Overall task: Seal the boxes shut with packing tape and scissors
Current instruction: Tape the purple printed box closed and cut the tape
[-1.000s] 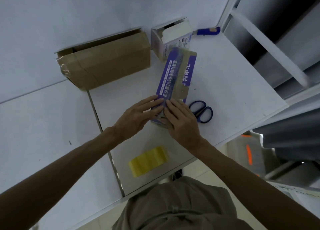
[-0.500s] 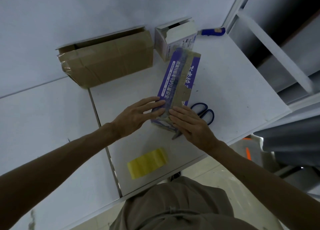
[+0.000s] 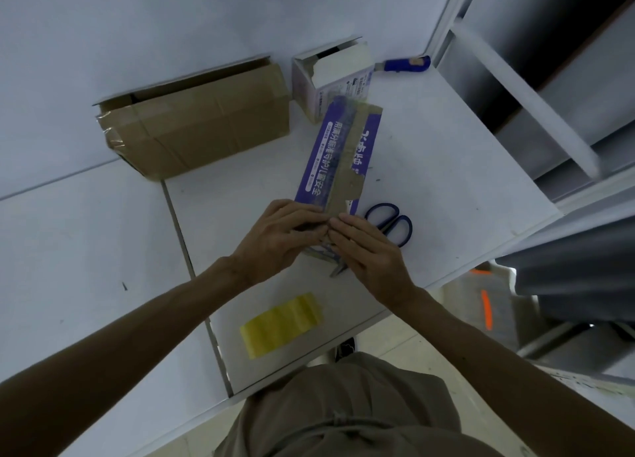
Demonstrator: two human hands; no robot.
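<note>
Purple box (image 3: 338, 154) lies lengthwise on the white counter (image 3: 429, 168), its near end between the two hands. The left hand (image 3: 278, 240) has its grip closed round that near end, fingers curled over the top edge. The right hand (image 3: 371, 250) lies open just beside it, its straight fingers pressed flat on the box's near right corner. A strip of brown tape (image 3: 343, 168) runs along the lid seam, ragged on its right edge. The step in hand looks like rubbing the tape's near end down over the edge. It would go best with the left hand pinning the box while the right fingers stroke outward from the seam, pushing out wrinkles and folding the loose end firmly onto the end face. The scissors (image 3: 391, 223) lie just right of the box, partly under the right hand. The yellow tape roll (image 3: 281, 324) sits near the counter's near edge. Far left a brown carton (image 3: 199, 123) lies with its far flap open. A small white box (image 3: 333, 75), its top open, stands at the purple box's far end; whether they touch I cannot tell. A blue-handled knife (image 3: 405, 65) lies at the far right. Pale walls stand behind the counter and grey shelving (image 3: 549, 95) to its right.
</note>
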